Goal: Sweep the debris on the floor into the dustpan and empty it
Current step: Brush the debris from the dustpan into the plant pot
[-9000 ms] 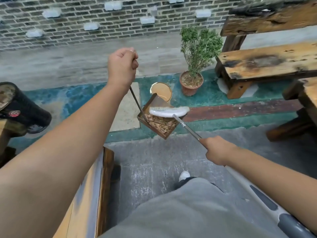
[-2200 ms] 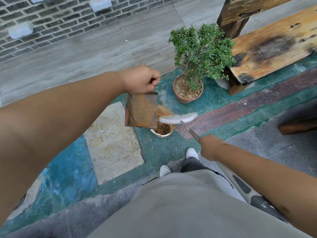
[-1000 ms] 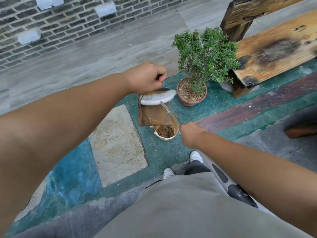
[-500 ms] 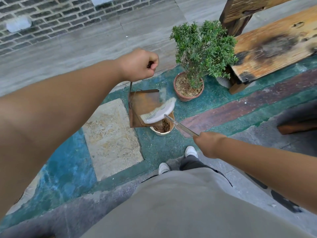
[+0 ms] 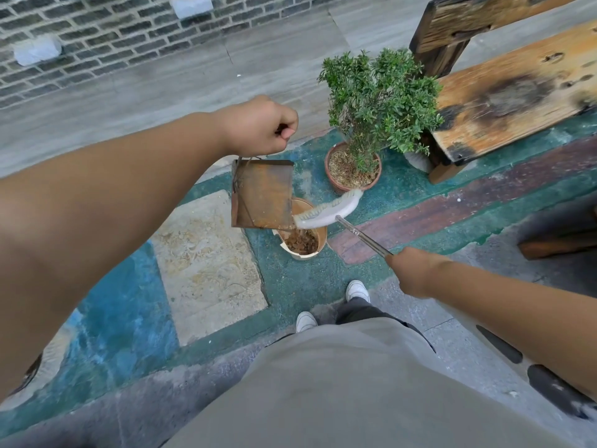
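A rusty brown metal dustpan [image 5: 262,194] hangs tilted with its open lip down, right above a small tan pot [image 5: 303,242] on the floor. Brown debris [image 5: 302,241] lies inside that pot. My left hand [image 5: 258,127] is closed on the dustpan's thin wire handle, above the pan. My right hand [image 5: 412,270] grips the metal shaft of a white-headed broom [image 5: 326,211]. The broom's bristles touch the pan's lower right corner, over the pot. The pan's visible inner surface looks bare.
A potted green shrub [image 5: 371,101] stands just behind the tan pot. A weathered wooden bench [image 5: 517,92] is at the right, a brick wall [image 5: 113,33] at the back. A pale stone slab [image 5: 206,270] lies left of my white shoes [image 5: 357,291].
The broom head has swept down and right across the pan, from its middle to its lower right corner over the pot. My left hand still holds the pan tilted.
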### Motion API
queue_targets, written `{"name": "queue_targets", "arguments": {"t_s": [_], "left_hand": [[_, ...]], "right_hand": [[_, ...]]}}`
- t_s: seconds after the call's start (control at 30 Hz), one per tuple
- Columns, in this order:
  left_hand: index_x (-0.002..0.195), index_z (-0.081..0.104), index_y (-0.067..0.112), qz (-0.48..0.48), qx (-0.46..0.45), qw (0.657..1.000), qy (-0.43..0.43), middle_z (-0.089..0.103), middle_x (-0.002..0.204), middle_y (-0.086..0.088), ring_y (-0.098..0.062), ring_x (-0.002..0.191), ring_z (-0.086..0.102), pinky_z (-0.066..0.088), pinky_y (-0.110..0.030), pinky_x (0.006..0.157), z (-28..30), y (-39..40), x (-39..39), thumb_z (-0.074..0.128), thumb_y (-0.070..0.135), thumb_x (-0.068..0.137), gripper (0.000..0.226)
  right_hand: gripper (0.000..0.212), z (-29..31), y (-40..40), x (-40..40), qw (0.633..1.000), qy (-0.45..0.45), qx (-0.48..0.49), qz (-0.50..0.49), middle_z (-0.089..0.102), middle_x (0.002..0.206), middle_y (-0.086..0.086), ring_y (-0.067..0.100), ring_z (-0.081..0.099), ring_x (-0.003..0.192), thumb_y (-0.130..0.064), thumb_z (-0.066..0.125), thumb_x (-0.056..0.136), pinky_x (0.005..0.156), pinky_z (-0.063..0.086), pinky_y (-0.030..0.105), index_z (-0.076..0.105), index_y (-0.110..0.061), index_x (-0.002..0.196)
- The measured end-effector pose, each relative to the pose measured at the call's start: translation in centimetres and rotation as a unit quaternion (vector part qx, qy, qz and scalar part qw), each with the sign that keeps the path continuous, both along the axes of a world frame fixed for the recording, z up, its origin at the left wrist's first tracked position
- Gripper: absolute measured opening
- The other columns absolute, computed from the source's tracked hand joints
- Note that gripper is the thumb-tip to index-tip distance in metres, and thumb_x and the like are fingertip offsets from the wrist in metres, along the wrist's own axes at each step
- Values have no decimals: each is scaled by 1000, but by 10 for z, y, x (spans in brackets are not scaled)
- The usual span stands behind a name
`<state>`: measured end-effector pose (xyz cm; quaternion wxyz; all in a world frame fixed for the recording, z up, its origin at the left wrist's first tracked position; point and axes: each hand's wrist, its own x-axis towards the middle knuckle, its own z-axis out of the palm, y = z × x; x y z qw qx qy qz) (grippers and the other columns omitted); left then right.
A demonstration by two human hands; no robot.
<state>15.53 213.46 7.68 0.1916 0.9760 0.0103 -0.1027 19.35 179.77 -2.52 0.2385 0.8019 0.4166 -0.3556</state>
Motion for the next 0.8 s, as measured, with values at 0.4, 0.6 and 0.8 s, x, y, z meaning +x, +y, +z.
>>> {"name": "queue_targets", "arguments": {"t_s": [0.4,0.6,0.8], "left_hand": [[75,50,12,-75,17,997,8,48,60,-2,-25,60,43,30,-26,58,2,-8,3,55,2,81,12],[76,49,13,-60,10,998,20,50,65,-6,-25,63,43,31,-22,54,-1,-11,8,55,0,81,15],[76,51,10,-5,-14,1000,19,52,69,-5,-24,66,45,34,-25,58,-11,7,3,56,1,81,11]], "right_hand": [[34,2,87,-27,989,48,128,-58,59,90,12,32,59,79,-5,49,86,61,44,32,58,-5,118],[31,2,74,-38,997,26,69,35,61,107,14,32,62,96,-5,47,90,65,43,33,56,-6,120],[35,-5,29,-26,998,31,6,50,59,113,14,34,63,103,-10,53,89,72,48,37,53,-8,124]]}}
